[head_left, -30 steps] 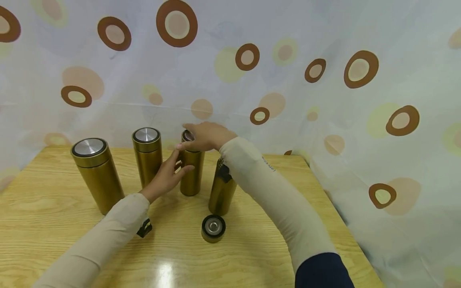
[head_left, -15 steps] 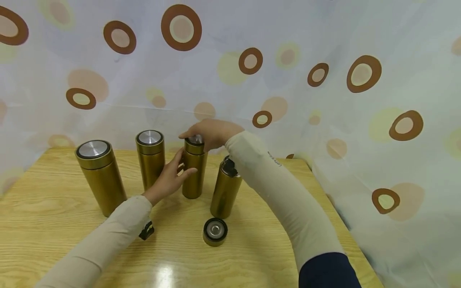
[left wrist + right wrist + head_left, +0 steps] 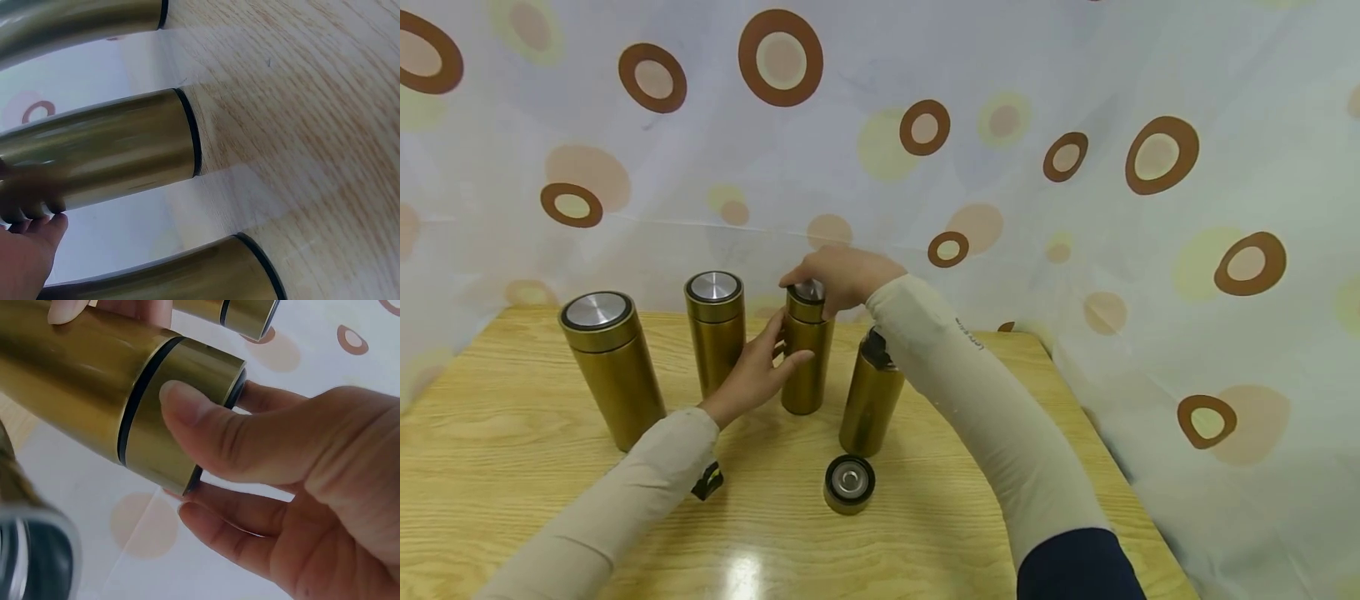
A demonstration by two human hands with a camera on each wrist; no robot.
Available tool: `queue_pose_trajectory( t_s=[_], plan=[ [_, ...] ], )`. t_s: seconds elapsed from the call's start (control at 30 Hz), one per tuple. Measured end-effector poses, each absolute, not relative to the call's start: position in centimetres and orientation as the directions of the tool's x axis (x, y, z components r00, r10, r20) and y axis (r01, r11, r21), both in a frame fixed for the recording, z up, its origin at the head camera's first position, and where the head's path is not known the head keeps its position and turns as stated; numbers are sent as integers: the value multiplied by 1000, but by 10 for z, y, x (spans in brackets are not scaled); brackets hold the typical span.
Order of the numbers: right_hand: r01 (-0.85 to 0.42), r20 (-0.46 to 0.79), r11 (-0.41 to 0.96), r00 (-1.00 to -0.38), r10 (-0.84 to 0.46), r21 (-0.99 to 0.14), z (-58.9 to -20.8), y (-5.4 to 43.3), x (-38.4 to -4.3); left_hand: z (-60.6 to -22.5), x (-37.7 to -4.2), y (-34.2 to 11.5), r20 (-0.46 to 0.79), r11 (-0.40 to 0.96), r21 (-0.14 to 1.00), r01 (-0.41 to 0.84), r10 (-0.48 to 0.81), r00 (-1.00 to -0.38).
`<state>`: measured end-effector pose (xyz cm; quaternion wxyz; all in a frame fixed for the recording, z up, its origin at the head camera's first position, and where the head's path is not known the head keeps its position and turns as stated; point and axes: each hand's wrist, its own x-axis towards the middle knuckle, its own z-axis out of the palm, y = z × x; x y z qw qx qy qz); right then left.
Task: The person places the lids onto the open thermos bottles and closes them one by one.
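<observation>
"Where's the flask [image 3: 805, 393] in hand?"
"Upright on the table [image 3: 475, 475], third from the left, its cap [image 3: 806, 312] on."
"Which hand is nearer that cap?"
"The right hand [image 3: 846, 277]. It comes over the top, thumb on one side, fingers bent round the other, gripping it."
"And the left hand [image 3: 751, 379]?"
"Lower, left of the body, loosely half-closed about it: thumb across the front, fingers behind."
"So the long axis?"
"Straight up from the wood, past the left hand, to the right."
"Around it?"
"Two capped flasks [image 3: 713, 337] leftward; an uncapped flask [image 3: 867, 421] rightward, a loose cap [image 3: 849, 483] just before that."
</observation>
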<state>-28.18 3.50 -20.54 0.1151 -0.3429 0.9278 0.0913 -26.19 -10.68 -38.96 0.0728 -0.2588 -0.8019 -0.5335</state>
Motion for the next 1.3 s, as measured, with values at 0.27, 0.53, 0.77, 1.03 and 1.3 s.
queue_pose_trajectory(
  t_s=[0.27,0.53,0.77,1.03,1.3],
  plan=[
    [-653,-304,743,-745,-593,150,-206,30,-281,-390,-262,-107,406,303,810,502,328,-853],
    [-608,-306,779,-779,-547,153,-211,28,-281,-367,-243,-104,391,320,814,485,315,-865],
    [-549,-262,829,-820,-508,110,-216,28,-282,-386,-256,-107,399,328,802,499,326,-857],
    [-474,-199,877,-869,-452,78,-221,26,-282,-390,-259,-107,389,330,808,488,323,-863],
    [-442,-115,890,-896,-429,116,-224,23,-278,-390,-259,-106,424,319,793,519,324,-846]
  ],
)
